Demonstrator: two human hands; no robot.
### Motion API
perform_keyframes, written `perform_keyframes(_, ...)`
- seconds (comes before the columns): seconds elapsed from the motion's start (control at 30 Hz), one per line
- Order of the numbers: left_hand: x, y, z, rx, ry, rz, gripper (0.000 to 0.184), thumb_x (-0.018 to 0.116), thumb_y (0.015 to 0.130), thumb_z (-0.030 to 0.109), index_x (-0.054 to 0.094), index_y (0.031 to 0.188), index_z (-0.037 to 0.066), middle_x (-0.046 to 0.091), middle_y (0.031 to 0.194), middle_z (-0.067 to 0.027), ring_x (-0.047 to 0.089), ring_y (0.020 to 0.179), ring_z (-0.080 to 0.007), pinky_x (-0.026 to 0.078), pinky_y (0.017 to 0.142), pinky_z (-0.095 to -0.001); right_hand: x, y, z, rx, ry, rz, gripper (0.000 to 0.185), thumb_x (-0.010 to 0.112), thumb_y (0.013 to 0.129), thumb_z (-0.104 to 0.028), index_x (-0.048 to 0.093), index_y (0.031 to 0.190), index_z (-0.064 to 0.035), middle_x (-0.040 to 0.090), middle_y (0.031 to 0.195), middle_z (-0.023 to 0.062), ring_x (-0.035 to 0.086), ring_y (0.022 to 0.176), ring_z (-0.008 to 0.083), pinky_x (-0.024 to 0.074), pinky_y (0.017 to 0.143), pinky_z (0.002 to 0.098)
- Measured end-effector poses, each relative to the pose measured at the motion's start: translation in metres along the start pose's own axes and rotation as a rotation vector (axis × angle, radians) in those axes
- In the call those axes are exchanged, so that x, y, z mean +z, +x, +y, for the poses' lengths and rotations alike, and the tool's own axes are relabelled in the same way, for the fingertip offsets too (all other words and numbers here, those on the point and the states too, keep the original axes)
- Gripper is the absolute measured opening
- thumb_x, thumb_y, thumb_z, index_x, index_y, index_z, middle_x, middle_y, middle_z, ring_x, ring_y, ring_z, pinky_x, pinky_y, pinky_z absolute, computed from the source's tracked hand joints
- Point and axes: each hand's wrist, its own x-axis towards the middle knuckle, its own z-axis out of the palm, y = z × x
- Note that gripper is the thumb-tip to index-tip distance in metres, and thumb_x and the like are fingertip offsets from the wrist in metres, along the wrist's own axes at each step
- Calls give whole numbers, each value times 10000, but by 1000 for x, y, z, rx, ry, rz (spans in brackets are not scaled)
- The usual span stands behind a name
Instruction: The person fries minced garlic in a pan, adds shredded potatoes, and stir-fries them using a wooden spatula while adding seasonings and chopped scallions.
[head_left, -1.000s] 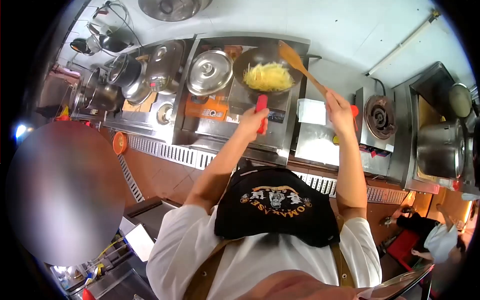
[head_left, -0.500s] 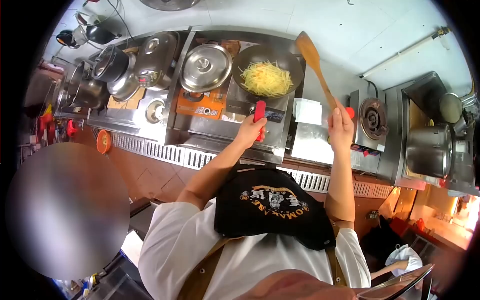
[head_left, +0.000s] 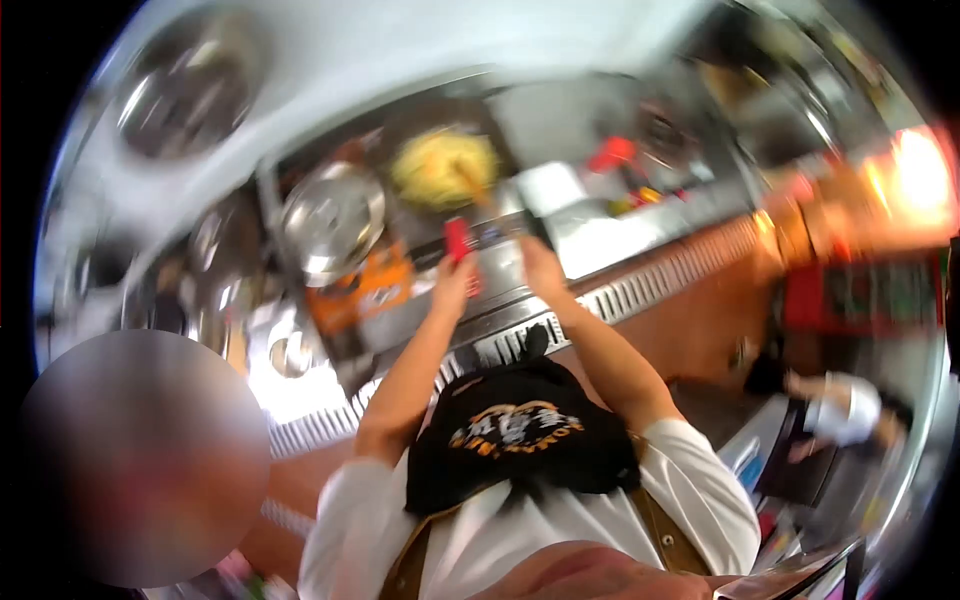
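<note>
My left hand (head_left: 457,282) is closed around the red handle (head_left: 457,238) of a dark frying pan (head_left: 490,124). In the pan lies a heap of thin yellow shreds (head_left: 440,160), which look like shredded potato. My right hand (head_left: 541,268) is closed on the handle of a wooden spatula (head_left: 474,182). The spatula's blade reaches down onto the shreds, near the pan's right side. Motion blur smears the picture, so the exact contact is hard to see.
Left of the pan is a round steel lid (head_left: 334,222), with an orange box panel (head_left: 360,290) below it. White paper (head_left: 550,188) lies to the right. Beyond are a red object (head_left: 612,153) and a burner (head_left: 665,135). Another person (head_left: 845,408) is at the lower right.
My right hand has come down and left, bringing the spatula from beside the pan into the shreds. My left hand keeps its hold on the pan handle. The whole view has turned and blurred.
</note>
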Motion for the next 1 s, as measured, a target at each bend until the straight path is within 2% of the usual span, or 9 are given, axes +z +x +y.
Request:
perform_keyframes(0.07, 2, -12, 6, -26, 34, 4, 250, 631, 872, 252, 540, 1026, 78, 555, 697, -10, 550, 579, -104, 450, 495, -248, 11, -12, -6, -128, -106, 257, 219, 446, 918, -198, 572, 1016, -49, 593, 896, 211, 590, 782, 383, 471, 662, 467)
perform_keyframes(0.2, -30, -11, -9, 356, 408, 9, 372, 580, 912, 215, 482, 1195, -6, 579, 990, -91, 565, 843, -168, 467, 728, -287, -26, -38, -61, 471, 1041, 24, 180, 533, 923, -270, 608, 880, -112, 515, 611, -8, 486, 525, 103, 376, 458, 257)
perform_keyframes(0.3, -31, -12, -18, 715, 841, 22, 408, 527, 946, 198, 437, 1262, -44, 539, 1157, -137, 540, 1018, -213, 436, 865, -325, -44, -78, -74, 508, 1331, -9, 198, 525, 930, -283, 604, 879, -109, 486, 586, -32, 409, 456, 72, 316, 410, 231)
perform_keyframes(0.4, 37, -98, -6, 277, 625, -599, 486, 369, 1004, 296, 366, 1344, -52, 531, 1207, -142, 518, 1087, -219, 408, 926, -334, -53, -136, -76, 458, 1487, 51, 226, 498, 943, -291, 570, 850, -98, 459, 574, -33, 368, 437, 79, 277, 402, 230)
perform_keyframes(0.5, 81, -132, -48, -18, 486, -887, 467, 339, 1009, 321, 413, 1306, -33, 557, 1156, -136, 555, 1024, -213, 456, 856, -318, -57, -202, -69, 379, 1509, 247, 262, 483, 947, -314, 571, 829, -97, 481, 581, -20, 409, 457, 96, 304, 410, 237)
perform_keyframes(0.6, 110, -159, -91, -432, 535, -1206, 396, 355, 1005, 300, 490, 1187, -25, 570, 1097, -133, 563, 992, -216, 461, 850, -326, -89, -301, -67, 572, 1089, 297, 353, 494, 922, -368, 639, 812, -65, 645, 717, 63, 606, 628, 180, 471, 556, 312)
perform_keyframes(0.67, 123, -197, -128, -371, 521, -1049, 300, 396, 992, 279, 545, 1011, 20, 583, 974, -96, 568, 878, -208, 453, 777, -310, -97, -372, -63, 579, 477, 489, 326, 563, 875, -366, 665, 877, -57, 670, 761, 99, 642, 718, 215, 499, 659, 342)
perform_keyframes(0.87, 105, -218, -208, -368, 799, -1070, 262, 438, 982, 282, 552, 924, 55, 538, 698, -33, 509, 600, -135, 431, 551, -251, -131, -696, -47, 818, 576, 1824, 76, 595, 847, -115, 616, 884, -51, 618, 770, 61, 577, 623, 134, 472, 533, 272)
perform_keyframes(1.0, 73, -240, -218, -402, 822, -984, 265, 445, 980, 295, 569, 927, 67, 538, 696, -26, 507, 602, -122, 427, 550, -240, -173, -902, 2, 829, 467, 2497, 388, 623, 839, -125, 495, 1199, -52, 575, 712, 44, 529, 553, 116, 404, 438, 253)
